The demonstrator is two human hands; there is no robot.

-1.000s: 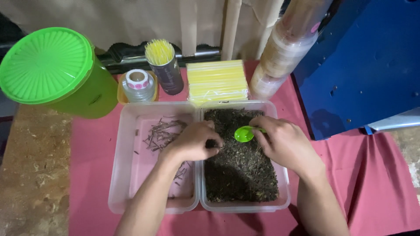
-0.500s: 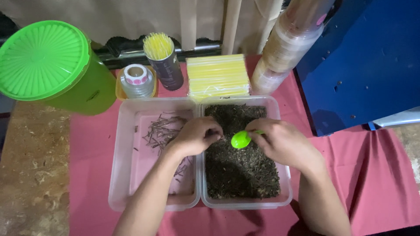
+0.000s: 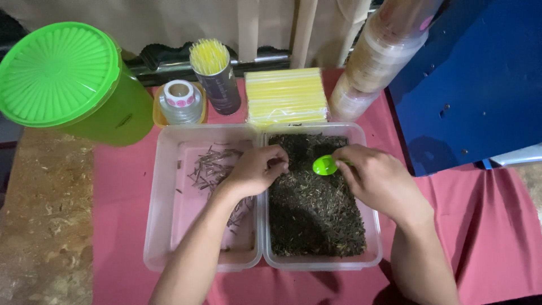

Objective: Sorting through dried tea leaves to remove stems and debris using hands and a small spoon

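The right hand [image 3: 379,179] pinched the short handle of a small green plastic spoon [image 3: 325,165] between thumb and fingertips, closed firmly on it, with the bowl pointing toward nine o'clock and hovering just over the dark loose tea leaves [image 3: 313,197]. The left hand [image 3: 255,169] sat at nine o'clock of the spoon, its fingers curled together over the dividing wall of the two tubs, the tips at the edge of the leaves; whether they nipped a twig could not be told. The spoon looked light and stiff, best held far back on the handle. The leaves looked dry, crumbly and nearly weightless, likely to spill if tipped. They filled the right clear plastic tub [image 3: 372,248]. Touching it at nine o'clock was the left clear plastic tub [image 3: 155,237], holding a thin scatter of pale stems [image 3: 212,166], brittle slivers best pinched singly. At twelve o'clock lay a stack of yellow straws [image 3: 287,97], a cup of straws [image 3: 213,73] and a sticker roll [image 3: 179,100]; at ten o'clock stood a green lidded container [image 3: 62,79], at one o'clock stacked plastic cups [image 3: 377,62], all on a red cloth [image 3: 480,226].
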